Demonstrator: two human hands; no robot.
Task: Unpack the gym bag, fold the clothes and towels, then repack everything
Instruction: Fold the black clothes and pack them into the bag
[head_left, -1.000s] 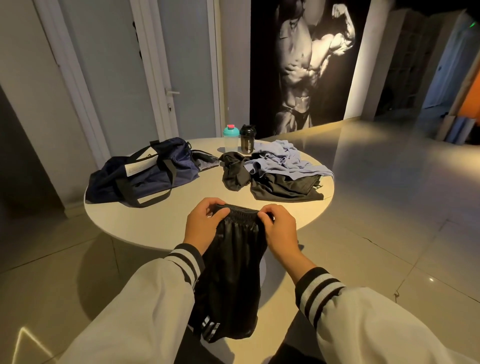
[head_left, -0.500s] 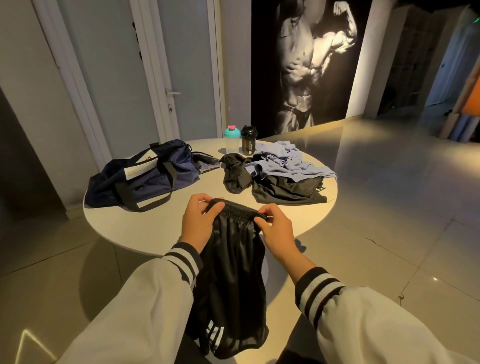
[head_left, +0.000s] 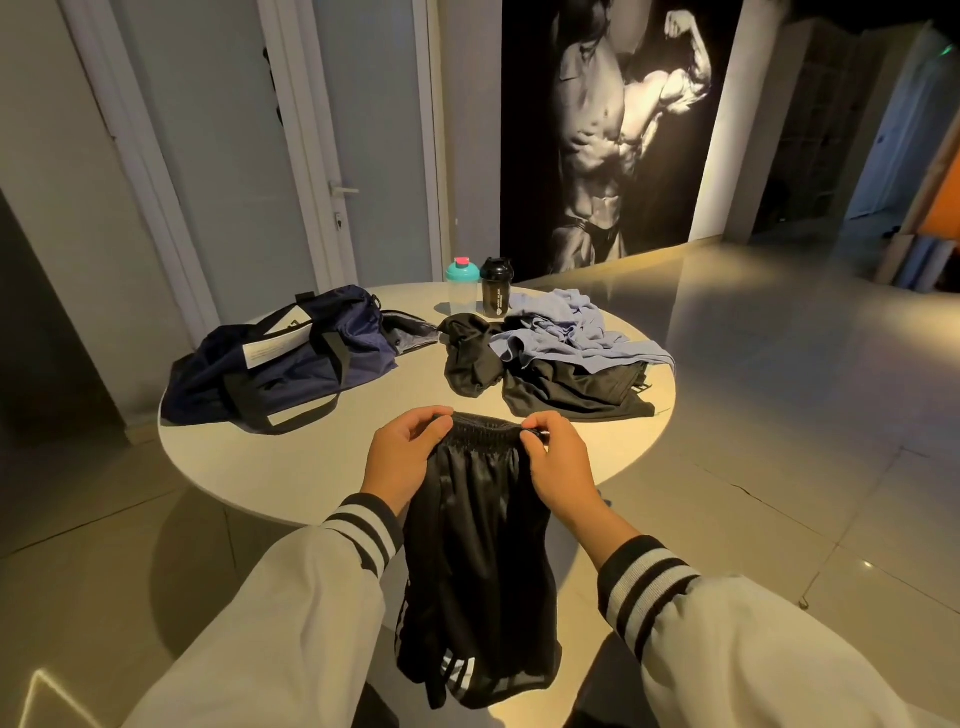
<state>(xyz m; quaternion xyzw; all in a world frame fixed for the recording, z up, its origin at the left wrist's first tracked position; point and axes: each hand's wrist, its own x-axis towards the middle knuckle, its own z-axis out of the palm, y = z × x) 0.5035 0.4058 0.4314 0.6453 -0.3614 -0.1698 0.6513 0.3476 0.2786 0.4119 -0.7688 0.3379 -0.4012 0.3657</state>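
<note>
I hold black shiny shorts (head_left: 478, 551) with white stripes by the elastic waistband, over the near edge of the round white table (head_left: 322, 447). My left hand (head_left: 402, 452) pinches the waistband's left end and my right hand (head_left: 558, 465) pinches its right end. The shorts hang down between my arms. A navy gym bag (head_left: 280, 364) lies open on the table's left. On the right lies a heap: a light blue garment (head_left: 566, 332) over black clothes (head_left: 561, 389), with a further black piece (head_left: 467, 358) beside it.
Two shaker bottles stand at the table's far edge, one clear with a teal lid (head_left: 462, 286), one black (head_left: 495, 288). Behind are a white door (head_left: 332, 156) and a large wall poster (head_left: 623, 130). Glossy tiled floor spreads to the right.
The shorts and both hands have shifted slightly forward over the table's edge; the hanging legs have swung a little. Grip on the waistband is unchanged.
</note>
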